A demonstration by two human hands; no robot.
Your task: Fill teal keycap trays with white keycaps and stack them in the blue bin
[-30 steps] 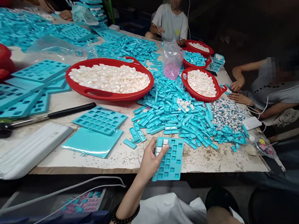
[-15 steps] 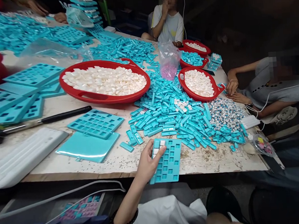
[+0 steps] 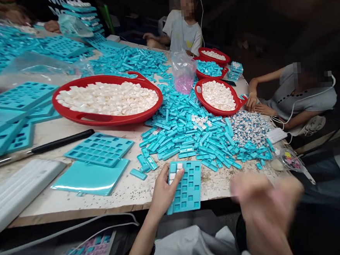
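Observation:
My left hand point(image 3: 164, 190) grips a turquoise plastic grid panel point(image 3: 188, 186) by its left side, thumb on top, at the table's front edge. A few white keycap-like pieces point(image 3: 173, 176) and a turquoise one sit in the panel's upper-left sockets; its other visible sockets are bare. On the right, my right hand point(image 3: 264, 210) is raised close to the camera and smeared by motion. Its fingers cannot be made out clearly. Just beyond the panel lies a heap of long turquoise bar-shaped pieces point(image 3: 185, 134).
A red basin point(image 3: 108, 120) of white pieces stands behind, with a smaller red basin point(image 3: 217, 111) farther right. Left are another grid panel point(image 3: 100, 150), a smooth turquoise sheet point(image 3: 89, 181), a black-handled tool point(image 3: 63, 142) and a white block point(image 3: 26, 192). Co-workers sit around the table.
My right hand has come into view at the lower right. The view has shifted, so the table's things sit farther left. My left hand still grips the panel.

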